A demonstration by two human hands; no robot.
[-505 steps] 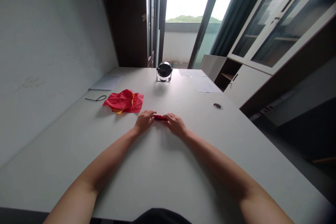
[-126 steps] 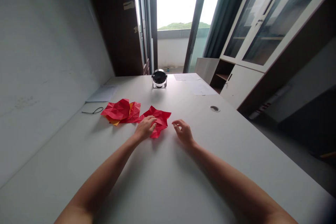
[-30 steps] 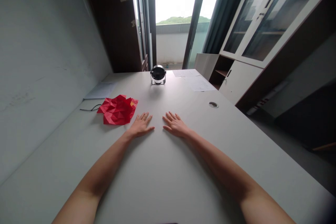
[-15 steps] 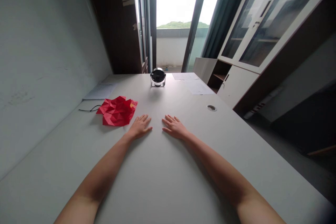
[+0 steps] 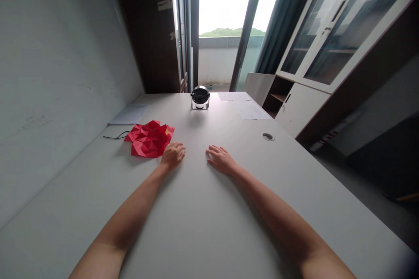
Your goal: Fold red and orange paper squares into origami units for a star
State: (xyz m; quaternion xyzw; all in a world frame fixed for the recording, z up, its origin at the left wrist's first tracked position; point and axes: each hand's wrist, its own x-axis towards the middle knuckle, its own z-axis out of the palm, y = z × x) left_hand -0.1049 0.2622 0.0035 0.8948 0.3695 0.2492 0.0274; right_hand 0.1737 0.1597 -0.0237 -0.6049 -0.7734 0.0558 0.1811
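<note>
My left hand [image 5: 173, 155] is low over the white table [image 5: 196, 218], its fingers apart and slightly curled, with nothing in them. Just beside it on the left lies a red folded-paper piece [image 5: 149, 139], creased into many facets, with a small yellow patch near its right edge. The hand's edge meets or overlaps the paper's right side; I cannot tell whether they touch. My right hand [image 5: 221, 158] lies palm down on the table to the right, fingers stretched out, holding nothing. A thin black cord [image 5: 116, 136] sticks out from the paper's left side.
A round black device on a silver stand [image 5: 200, 97] is at the table's far end. Paper sheets [image 5: 255, 110] lie at the far right, another sheet [image 5: 128, 114] by the left wall. A cable hole [image 5: 268, 137] sits near the right edge. White cabinets [image 5: 304, 104] stand beyond it.
My left hand has shifted slightly left toward the red paper, and its fingers have curled a little. My right hand stays flat. The whole view has swung slightly left.
</note>
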